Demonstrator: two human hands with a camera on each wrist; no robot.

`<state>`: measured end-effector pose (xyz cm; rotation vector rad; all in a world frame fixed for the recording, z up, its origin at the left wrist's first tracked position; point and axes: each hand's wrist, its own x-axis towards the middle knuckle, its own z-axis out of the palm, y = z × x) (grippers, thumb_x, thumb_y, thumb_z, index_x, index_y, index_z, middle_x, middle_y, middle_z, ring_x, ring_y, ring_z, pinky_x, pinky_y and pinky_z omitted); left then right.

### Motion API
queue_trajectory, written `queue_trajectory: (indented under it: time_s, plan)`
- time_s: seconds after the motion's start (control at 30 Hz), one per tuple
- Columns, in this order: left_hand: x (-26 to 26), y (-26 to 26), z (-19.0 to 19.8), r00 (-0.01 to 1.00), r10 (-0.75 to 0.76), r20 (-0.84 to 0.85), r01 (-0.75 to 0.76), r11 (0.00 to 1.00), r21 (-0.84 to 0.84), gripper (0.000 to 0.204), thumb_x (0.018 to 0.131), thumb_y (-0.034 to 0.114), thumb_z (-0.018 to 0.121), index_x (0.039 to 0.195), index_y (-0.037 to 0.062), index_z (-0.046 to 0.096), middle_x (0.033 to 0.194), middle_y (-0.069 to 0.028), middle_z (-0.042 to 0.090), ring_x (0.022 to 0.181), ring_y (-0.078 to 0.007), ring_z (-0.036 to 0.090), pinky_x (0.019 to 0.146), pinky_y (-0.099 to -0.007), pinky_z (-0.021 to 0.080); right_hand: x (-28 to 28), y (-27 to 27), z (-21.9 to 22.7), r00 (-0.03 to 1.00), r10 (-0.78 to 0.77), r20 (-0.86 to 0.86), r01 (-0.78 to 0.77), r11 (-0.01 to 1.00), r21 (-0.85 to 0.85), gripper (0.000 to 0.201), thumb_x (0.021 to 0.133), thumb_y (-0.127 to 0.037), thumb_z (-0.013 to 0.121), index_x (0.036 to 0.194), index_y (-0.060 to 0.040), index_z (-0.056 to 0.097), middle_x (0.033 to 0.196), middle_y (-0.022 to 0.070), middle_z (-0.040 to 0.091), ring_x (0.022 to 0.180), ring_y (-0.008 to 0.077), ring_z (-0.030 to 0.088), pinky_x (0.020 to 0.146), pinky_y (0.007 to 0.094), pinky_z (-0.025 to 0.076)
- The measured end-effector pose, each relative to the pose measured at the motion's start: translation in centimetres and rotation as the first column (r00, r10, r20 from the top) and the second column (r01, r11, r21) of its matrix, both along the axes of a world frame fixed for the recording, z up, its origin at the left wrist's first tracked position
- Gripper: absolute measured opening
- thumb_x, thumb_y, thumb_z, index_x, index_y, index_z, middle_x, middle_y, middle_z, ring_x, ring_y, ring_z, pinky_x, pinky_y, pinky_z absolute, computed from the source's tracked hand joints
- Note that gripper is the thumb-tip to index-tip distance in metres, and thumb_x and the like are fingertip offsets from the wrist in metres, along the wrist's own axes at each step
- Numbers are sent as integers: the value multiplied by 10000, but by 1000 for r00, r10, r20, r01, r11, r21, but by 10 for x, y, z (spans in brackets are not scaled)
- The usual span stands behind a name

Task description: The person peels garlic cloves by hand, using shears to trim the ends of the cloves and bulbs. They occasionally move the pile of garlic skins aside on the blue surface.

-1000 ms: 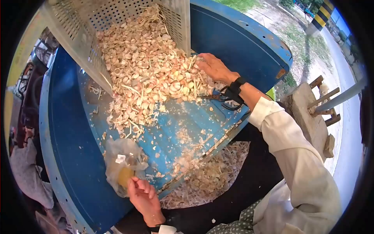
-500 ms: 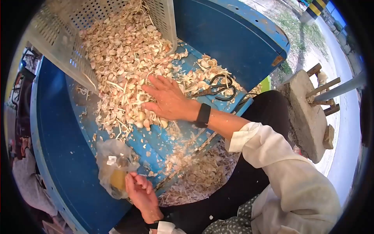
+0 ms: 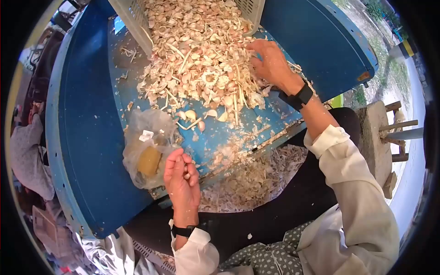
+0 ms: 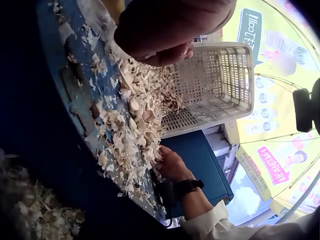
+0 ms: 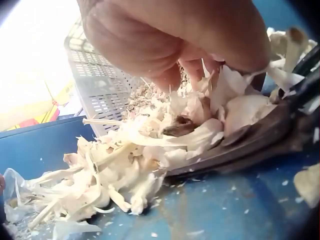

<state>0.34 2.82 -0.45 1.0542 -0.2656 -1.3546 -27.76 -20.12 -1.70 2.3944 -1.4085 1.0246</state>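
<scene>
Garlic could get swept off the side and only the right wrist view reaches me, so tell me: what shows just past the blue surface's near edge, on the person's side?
Observer: The head view shows a heap of papery peelings just past the near edge of the blue surface.
Operator: Thanks. And the left hand, what is it nearest to?
Observer: In the head view, the left hand is right beside a clear plastic bag, with a yellow-brown thing showing through the plastic; I can't tell whether hand and bag touch.
</scene>
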Motion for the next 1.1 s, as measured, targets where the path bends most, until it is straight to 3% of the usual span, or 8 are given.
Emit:
queue_trajectory:
  time_s: [0.03, 0.1, 0.2, 0.33, 0.4, 0.9, 1.0, 1.1]
  plan:
    - [0, 0, 0, 1000, 16, 23, -16, 1000, 5, 152, 961, 142, 511, 1065, 35, 544, 772, -21, 534, 538, -46, 407, 412, -156, 290, 19, 12, 21, 1000, 27, 10, -28, 1000, 12, 278, 807, -96, 596, 1063, 14, 593, 998, 168, 648, 815, 280, 619, 722, 377, 491]
    - [-10, -10, 4, 1000, 23, 16, -25, 996, 80, 153, 964, 150, 507, 1059, 39, 549, 744, -15, 533, 539, -45, 407, 419, -165, 284, 61, 42, 58, 943, 116, 313, -288, 756, 588, 209, 796, -50, 585, 989, 24, 614, 861, 166, 659, 734, 300, 618, 688, 365, 502]
    - [-8, -9, -4, 987, -153, -47, 152, 988, -41, 203, 966, 204, 510, 1052, 22, 539, 705, -16, 520, 605, -68, 468, 424, -160, 312, 115, 55, 25, 883, 414, 222, -468, 732, 494, 204, 787, -29, 598, 982, -4, 649, 806, 198, 645, 754, 353, 631, 694, 385, 507]
    - [-9, -11, -1, 991, -134, -26, 134, 991, 6, 201, 963, 205, 514, 1036, 20, 546, 743, -17, 531, 593, -65, 467, 433, -163, 325, 153, 49, -4, 926, 375, 33, -314, 720, 619, 212, 745, -69, 635, 947, -8, 652, 787, 175, 645, 756, 336, 637, 689, 380, 506]
    - [-7, -12, 1, 992, -123, -28, 123, 992, -6, 198, 959, 201, 520, 1036, 20, 547, 753, -17, 536, 597, -63, 470, 435, -164, 328, 150, 42, -3, 908, 386, 163, -365, 536, 761, 200, 723, -89, 641, 908, -13, 627, 791, 150, 645, 735, 291, 638, 663, 368, 502]
    - [-9, -14, -3, 980, -184, 75, 184, 983, 5, 171, 951, 190, 530, 1012, 33, 561, 751, 1, 538, 579, -45, 454, 434, -169, 307, 145, 45, 5, 803, 585, -117, -308, 574, 758, 264, 700, -46, 675, 961, -40, 631, 759, 89, 606, 726, 222, 604, 636, 342, 483]
    - [-8, -15, -3, 980, -174, 95, 174, 985, 0, 190, 958, 215, 521, 1007, 36, 562, 746, 4, 534, 574, -43, 449, 431, -169, 296, 132, 49, 17, 773, 236, 589, -626, 137, 767, 210, 811, -100, 668, 1006, -39, 618, 862, 13, 604, 804, 128, 615, 694, 286, 492]
    - [-13, -17, 0, 973, -199, 118, 201, 980, 2, 237, 969, 269, 508, 983, 41, 571, 719, 11, 526, 555, -39, 435, 426, -168, 275, 122, 67, 32, 578, 0, 816, -810, -124, 573, 223, 832, -107, 672, 1029, -25, 609, 893, 17, 616, 843, 107, 611, 726, 263, 495]
